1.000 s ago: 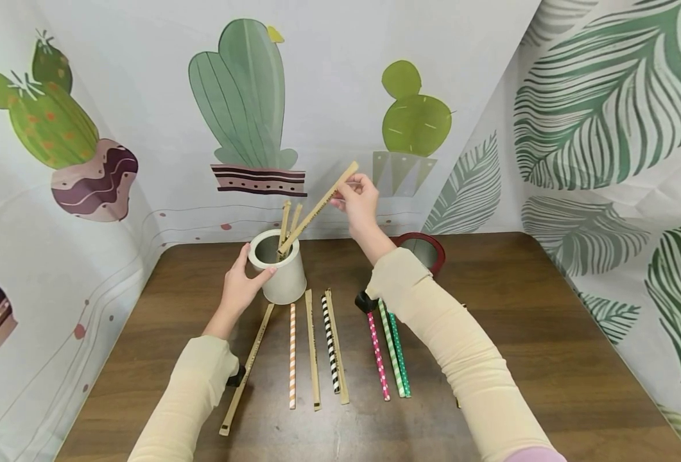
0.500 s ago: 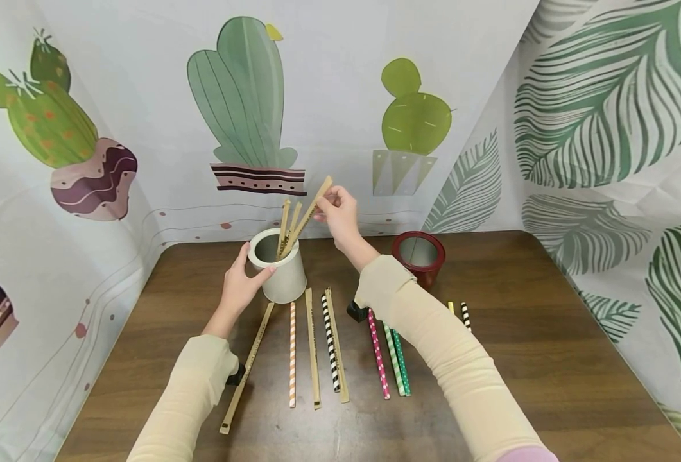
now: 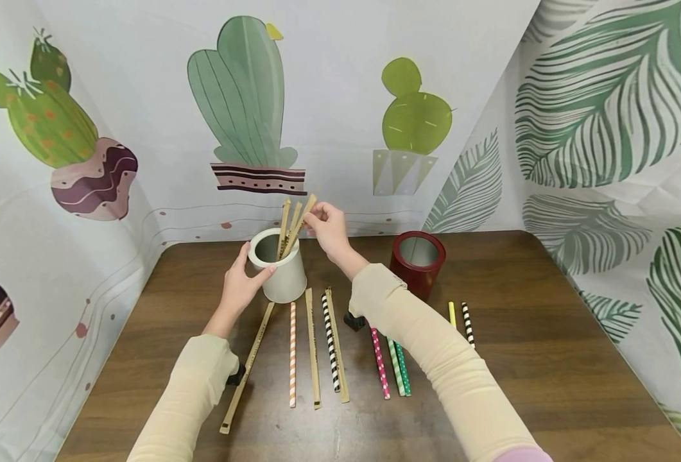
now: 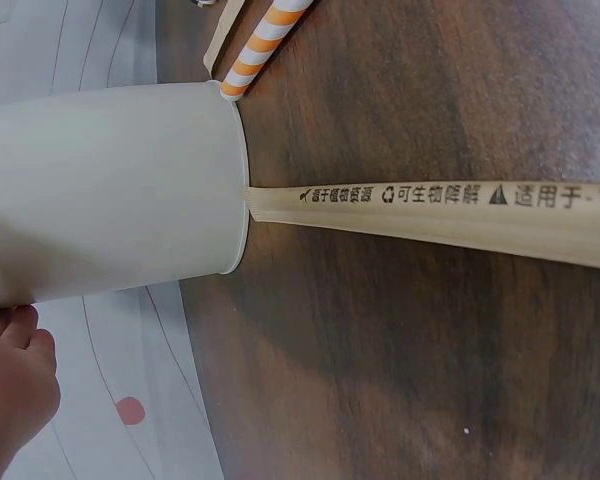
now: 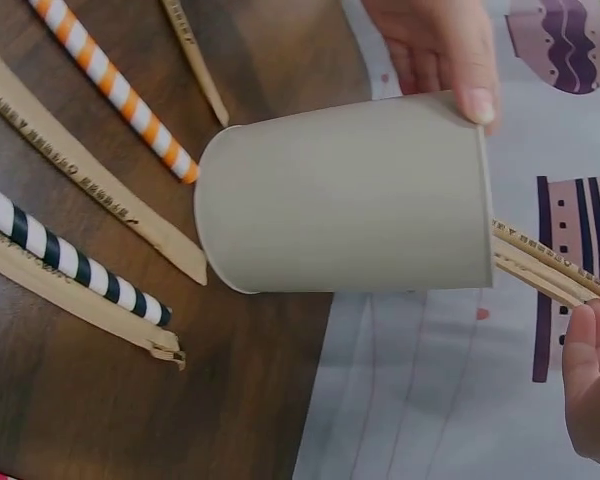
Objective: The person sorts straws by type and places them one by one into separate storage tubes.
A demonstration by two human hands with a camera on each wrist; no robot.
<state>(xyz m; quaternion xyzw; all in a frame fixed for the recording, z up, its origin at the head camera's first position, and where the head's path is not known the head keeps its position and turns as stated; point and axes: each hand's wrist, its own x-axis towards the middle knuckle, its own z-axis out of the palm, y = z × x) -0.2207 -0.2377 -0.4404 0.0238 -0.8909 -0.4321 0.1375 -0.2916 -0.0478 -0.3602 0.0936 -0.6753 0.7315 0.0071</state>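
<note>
A white can (image 3: 285, 282) stands upright near the table's back edge. My left hand (image 3: 237, 290) grips it at the rim, thumb on the near side and fingers round its left. Between thumb and fingertips of my right hand (image 3: 327, 230) is the upper end of a paper-wrapped straw (image 3: 299, 226), its lower end down inside the can. Two more wrapped straws (image 3: 284, 221) lean in the can beside it. In the right wrist view, these straws (image 5: 540, 270) stick out past the can's rim (image 5: 488, 200); their lower ends are hidden.
In front of the can lie wrapped straws (image 3: 314, 353), an orange-striped straw (image 3: 293, 359) and a black-striped straw (image 3: 330, 346). Further right are a pink dotted straw (image 3: 380, 369), green straws (image 3: 396, 369) and a yellow straw (image 3: 452, 313). A red can (image 3: 418, 276) stands at the back right.
My right hand has moved left and down, lowering the wrapped straw deeper into the white can. The red can and straws at right have come into fuller view. My left hand stays put.
</note>
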